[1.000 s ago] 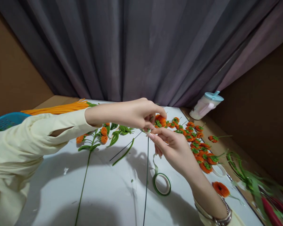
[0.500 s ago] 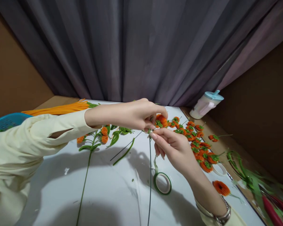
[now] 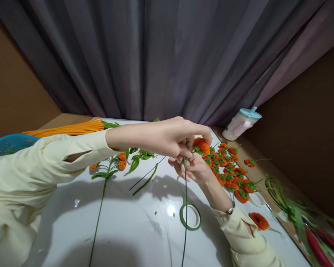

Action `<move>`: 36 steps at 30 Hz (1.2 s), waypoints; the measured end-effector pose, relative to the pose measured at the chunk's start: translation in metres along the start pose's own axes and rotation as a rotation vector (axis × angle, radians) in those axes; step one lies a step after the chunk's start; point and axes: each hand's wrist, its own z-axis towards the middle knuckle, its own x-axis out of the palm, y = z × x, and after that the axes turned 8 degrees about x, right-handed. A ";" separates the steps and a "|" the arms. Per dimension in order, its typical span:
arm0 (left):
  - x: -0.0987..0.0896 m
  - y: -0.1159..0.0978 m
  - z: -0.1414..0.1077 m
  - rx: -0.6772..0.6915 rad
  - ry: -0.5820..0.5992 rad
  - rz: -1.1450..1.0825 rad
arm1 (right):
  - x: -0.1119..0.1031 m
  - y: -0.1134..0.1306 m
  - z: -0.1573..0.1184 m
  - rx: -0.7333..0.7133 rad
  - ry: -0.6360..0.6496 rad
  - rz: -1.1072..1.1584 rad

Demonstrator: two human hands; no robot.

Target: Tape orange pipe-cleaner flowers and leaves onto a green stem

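Note:
My left hand (image 3: 169, 137) is closed around the top of a thin dark green wire stem (image 3: 186, 193), which hangs down over the table. Beside its fingers sits a fuzzy orange pipe-cleaner flower (image 3: 202, 145) with a green base. Just below, the fingers of my right hand (image 3: 196, 168) are pinched together at the stem, palm partly turned up. A pale strip of green floral tape runs up to them from a tape roll (image 3: 197, 222) lying flat on the table. The exact join between flower, wire and tape is covered by my fingers.
Many orange flowers (image 3: 229, 170) lie on the right, beside a white ring (image 3: 257, 199). A flower branch (image 3: 107, 174) and green leaves (image 3: 134, 163) are on the left. Also around: orange pipe cleaners (image 3: 66, 128), blue basket (image 3: 13, 142), lidded cup (image 3: 239, 124), red-handled tool (image 3: 317, 248).
Both hands have shifted slightly right with the flower and stem. My right hand has rotated, its palm turning up and its forearm swinging lower, and its fingers now sit under the left fingertips.

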 end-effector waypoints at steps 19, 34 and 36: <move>-0.011 -0.011 0.012 -0.008 0.014 -0.211 | 0.021 -0.029 0.048 -0.219 0.556 0.147; -0.032 -0.014 -0.003 -0.044 -0.032 -0.121 | 0.047 0.006 0.021 -0.186 0.101 0.014; -0.034 -0.014 -0.015 -0.067 -0.112 -0.040 | 0.045 0.010 0.015 -0.143 -0.022 0.013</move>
